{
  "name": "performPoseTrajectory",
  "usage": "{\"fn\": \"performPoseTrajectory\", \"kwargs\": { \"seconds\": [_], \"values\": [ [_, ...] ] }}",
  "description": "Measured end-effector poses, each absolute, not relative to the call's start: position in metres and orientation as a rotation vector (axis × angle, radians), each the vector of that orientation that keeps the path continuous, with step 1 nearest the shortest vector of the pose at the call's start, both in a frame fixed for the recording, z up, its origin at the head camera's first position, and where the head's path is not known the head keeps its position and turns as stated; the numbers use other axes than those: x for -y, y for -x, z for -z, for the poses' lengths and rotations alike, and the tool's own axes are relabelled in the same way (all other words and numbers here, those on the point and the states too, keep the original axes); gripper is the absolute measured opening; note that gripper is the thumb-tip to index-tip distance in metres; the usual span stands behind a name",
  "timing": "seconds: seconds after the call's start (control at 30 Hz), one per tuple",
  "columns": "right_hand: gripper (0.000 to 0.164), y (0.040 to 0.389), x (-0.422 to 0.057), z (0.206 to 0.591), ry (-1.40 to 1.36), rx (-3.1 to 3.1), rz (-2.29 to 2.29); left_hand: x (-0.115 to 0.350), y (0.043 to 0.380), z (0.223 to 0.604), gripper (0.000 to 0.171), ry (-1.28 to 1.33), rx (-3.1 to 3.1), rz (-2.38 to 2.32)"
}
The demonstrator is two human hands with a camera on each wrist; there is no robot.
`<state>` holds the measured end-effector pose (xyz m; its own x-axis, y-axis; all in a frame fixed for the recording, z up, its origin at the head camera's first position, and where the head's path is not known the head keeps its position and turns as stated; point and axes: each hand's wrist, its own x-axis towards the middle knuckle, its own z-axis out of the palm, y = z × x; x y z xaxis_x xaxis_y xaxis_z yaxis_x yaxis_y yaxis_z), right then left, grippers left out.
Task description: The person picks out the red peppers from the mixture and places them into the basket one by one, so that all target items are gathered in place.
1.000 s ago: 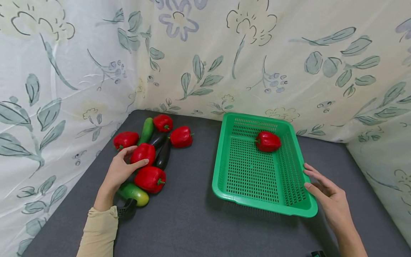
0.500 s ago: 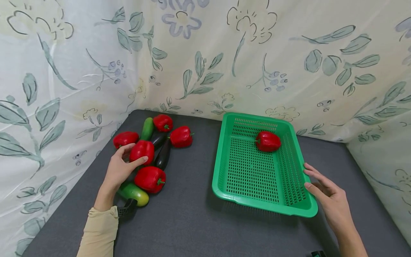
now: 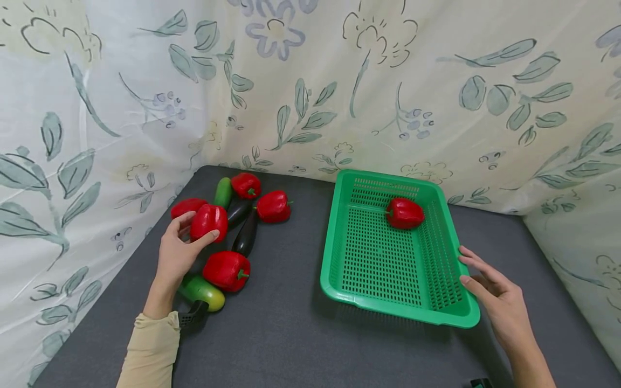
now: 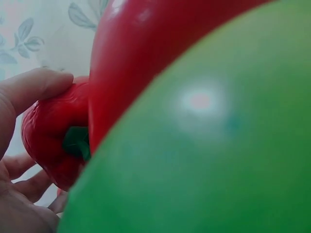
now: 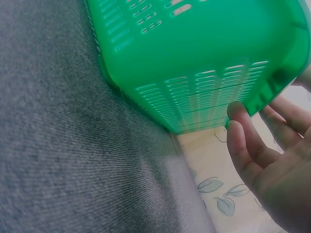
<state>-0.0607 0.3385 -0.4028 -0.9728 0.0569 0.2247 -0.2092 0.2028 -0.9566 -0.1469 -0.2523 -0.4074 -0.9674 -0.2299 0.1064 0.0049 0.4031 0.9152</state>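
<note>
My left hand [image 3: 176,253] holds a red bell pepper [image 3: 209,223] between thumb and fingers, among the vegetables at the left. In the left wrist view this bell pepper [image 4: 48,131] shows its green stem, partly hidden by another red pepper [image 4: 131,58] and a large green vegetable [image 4: 209,165] up close. At the right, my right hand [image 3: 504,302] grips the right rim of a green plastic basket [image 3: 398,309]. The right wrist view has its fingers [image 5: 243,141] bent against the outer wall below the rim. One red bell pepper [image 3: 405,214] lies inside the basket.
Around the left hand lie more red bell peppers [image 3: 227,271], dark eggplants [image 3: 246,234], a green cucumber [image 3: 223,193] and a green-yellow vegetable [image 3: 206,293] near the wrist. A flowered cloth [image 3: 310,81] walls the back and sides of the dark tabletop [image 3: 301,345].
My left hand has shifted the held bell pepper slightly up and to the left, now covering part of the pepper behind it. The right hand and basket have stayed put.
</note>
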Motion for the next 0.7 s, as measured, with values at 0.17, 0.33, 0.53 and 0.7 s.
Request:
{"fn": "performPoseTrajectory", "kwargs": {
  "seconds": [0.17, 0.33, 0.53, 0.7],
  "values": [
    [0.045, 0.061, -0.339, 0.404, -0.148, 2.276, -1.848, 0.250, 0.147, 0.407, 0.079, -0.207, 2.445, 1.590],
    [0.046, 0.062, -0.340, 0.405, -0.136, 2.313, -1.817, 0.248, 0.147, 0.407, 0.077, -0.199, 2.445, 1.599],
    [0.046, 0.062, -0.341, 0.407, -0.123, 2.321, -1.809, 0.242, 0.146, 0.406, 0.076, -0.167, 2.448, 1.628],
    [0.045, 0.062, -0.341, 0.406, -0.128, 2.314, -1.811, 0.237, 0.146, 0.405, 0.075, -0.119, 2.440, 1.637]
  ]
}}
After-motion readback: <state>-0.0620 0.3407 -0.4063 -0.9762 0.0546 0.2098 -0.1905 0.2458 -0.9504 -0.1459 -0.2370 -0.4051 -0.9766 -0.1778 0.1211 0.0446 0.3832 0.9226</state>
